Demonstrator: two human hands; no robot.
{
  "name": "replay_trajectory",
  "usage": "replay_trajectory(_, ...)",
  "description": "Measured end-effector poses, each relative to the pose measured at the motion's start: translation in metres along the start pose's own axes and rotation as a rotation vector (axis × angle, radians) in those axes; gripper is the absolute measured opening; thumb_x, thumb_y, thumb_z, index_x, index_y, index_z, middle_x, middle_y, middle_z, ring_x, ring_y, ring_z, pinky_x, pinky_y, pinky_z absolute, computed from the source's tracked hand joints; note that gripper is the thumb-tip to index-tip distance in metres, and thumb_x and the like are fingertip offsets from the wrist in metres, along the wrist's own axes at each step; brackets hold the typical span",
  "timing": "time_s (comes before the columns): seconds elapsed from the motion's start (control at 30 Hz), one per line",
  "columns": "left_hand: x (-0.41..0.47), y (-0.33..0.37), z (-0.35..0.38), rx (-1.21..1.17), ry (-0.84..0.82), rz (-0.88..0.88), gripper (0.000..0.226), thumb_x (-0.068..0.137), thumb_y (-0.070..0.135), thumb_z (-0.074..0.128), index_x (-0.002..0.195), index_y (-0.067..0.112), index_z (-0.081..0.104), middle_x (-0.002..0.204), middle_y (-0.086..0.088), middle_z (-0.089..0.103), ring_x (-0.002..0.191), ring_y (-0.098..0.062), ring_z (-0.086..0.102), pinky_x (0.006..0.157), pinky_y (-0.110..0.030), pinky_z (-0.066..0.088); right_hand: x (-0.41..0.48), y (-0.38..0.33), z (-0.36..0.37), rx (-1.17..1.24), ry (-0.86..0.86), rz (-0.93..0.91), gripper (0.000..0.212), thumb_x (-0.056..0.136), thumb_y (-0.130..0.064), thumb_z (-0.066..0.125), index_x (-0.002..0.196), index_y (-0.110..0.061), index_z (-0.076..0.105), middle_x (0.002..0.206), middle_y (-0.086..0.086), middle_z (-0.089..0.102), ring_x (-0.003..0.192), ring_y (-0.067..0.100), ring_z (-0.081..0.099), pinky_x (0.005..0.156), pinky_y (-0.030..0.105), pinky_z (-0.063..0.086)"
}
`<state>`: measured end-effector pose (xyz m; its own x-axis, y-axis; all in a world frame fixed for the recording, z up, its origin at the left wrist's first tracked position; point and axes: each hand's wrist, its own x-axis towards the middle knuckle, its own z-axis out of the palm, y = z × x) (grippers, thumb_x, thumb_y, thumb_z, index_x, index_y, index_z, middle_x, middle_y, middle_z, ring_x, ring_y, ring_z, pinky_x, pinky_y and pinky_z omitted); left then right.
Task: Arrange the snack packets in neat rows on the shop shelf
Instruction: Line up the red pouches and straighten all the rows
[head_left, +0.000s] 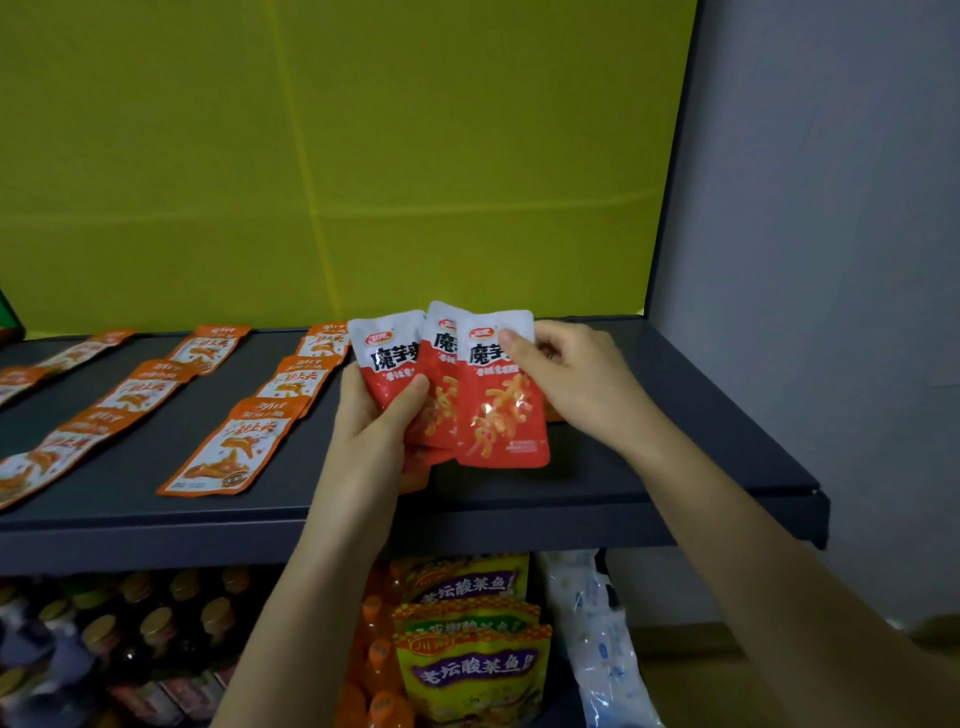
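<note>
From the head camera, a dark grey metal shelf (649, 467) runs across the view in front of a yellow-green backdrop (363, 156). Above the shelf's middle, the left hand (371, 415) grips a fanned bunch of red-and-white foil snack packets (441, 384) from below, thumb pressed on the front of the leftmost one. The right hand (576, 379) pinches the top right corner of the front red packet (501, 405), thumb on its face, fingers behind. On the shelf's left part, orange-and-white flat snack packets (234, 447) lie in slanting rows running back toward the backdrop. Under the shelf stand yellow-and-purple pouches (472, 670), dark bottles with gold caps (156, 623) to their left and a clear blue-printed plastic bag (597, 634) to their right.
</note>
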<state>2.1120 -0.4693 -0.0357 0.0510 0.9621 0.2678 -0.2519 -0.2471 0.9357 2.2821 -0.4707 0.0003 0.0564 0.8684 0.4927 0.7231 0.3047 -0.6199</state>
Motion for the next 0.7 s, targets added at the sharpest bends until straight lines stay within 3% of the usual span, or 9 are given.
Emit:
replay_trajectory(0.13, 0.01, 0.006, -0.008, 0.031, 0.068, 0.046, 0.035, 0.09, 0.016, 0.055, 0.123, 0.023, 0.049, 0.102, 0.009, 0.07, 0.088, -0.007, 0.068, 0.074, -0.03, 0.053, 0.004, 0.016, -0.019, 0.076, -0.031, 0.119, 0.048, 0.091, -0.044, 0.049, 0.089, 0.001, 0.066, 0.089, 0.016, 0.072, 0.088, 0.031, 0.066, 0.084, 0.046, 0.049)
replay_trajectory(0.3, 0.014, 0.007, -0.017, 0.063, 0.112, 0.015, 0.027, 0.088, 0.021, 0.058, 0.113, 0.028, 0.052, 0.1, 0.01, 0.069, 0.09, -0.011, 0.067, 0.087, -0.042, 0.052, -0.015, 0.035, -0.006, -0.051, -0.252, 0.207, 0.059, 0.091, -0.046, 0.047, 0.102, 0.011, 0.059, 0.098, 0.023, 0.069, 0.094, 0.033, 0.065, 0.089, 0.05, 0.047)
replay_trajectory(0.4, 0.013, 0.006, -0.015, 0.055, 0.104, 0.004, 0.035, 0.088, 0.02, 0.059, 0.121, 0.023, 0.05, 0.106, 0.005, 0.068, 0.095, -0.015, 0.066, 0.09, -0.043, 0.051, -0.016, 0.043, 0.0, -0.133, -0.255, 0.213, 0.061, 0.091, -0.05, 0.044, 0.099, 0.008, 0.062, 0.096, 0.018, 0.07, 0.091, 0.029, 0.065, 0.087, 0.048, 0.048)
replay_trajectory(0.5, 0.012, 0.005, -0.013, 0.055, 0.099, -0.003, 0.034, 0.087, 0.022, 0.059, 0.12, 0.026, 0.05, 0.107, 0.006, 0.068, 0.096, -0.015, 0.066, 0.089, -0.042, 0.052, -0.015, 0.05, 0.004, -0.27, -0.253, 0.182, 0.058, 0.089, -0.056, 0.041, 0.079, -0.004, 0.064, 0.09, 0.006, 0.066, 0.093, 0.022, 0.059, 0.084, 0.039, 0.046)
replay_trajectory(0.6, 0.011, 0.004, -0.012, 0.043, 0.084, -0.009, 0.032, 0.088, 0.022, 0.059, 0.118, 0.029, 0.05, 0.109, 0.005, 0.068, 0.098, -0.015, 0.066, 0.088, -0.041, 0.052, -0.016, 0.054, 0.006, -0.351, -0.225, 0.16, 0.049, 0.088, -0.057, 0.04, 0.059, -0.018, 0.046, 0.075, -0.004, 0.047, 0.09, 0.021, 0.051, 0.075, 0.032, 0.037)
replay_trajectory(0.7, 0.011, 0.004, -0.01, 0.037, 0.065, -0.008, 0.033, 0.089, 0.021, 0.058, 0.12, 0.027, 0.05, 0.111, 0.004, 0.067, 0.097, -0.014, 0.066, 0.083, -0.038, 0.054, -0.016, 0.056, 0.004, -0.36, -0.229, 0.173, 0.045, 0.088, -0.058, 0.04, 0.059, -0.023, 0.039, 0.074, -0.006, 0.042, 0.085, 0.018, 0.048, 0.071, 0.029, 0.032)
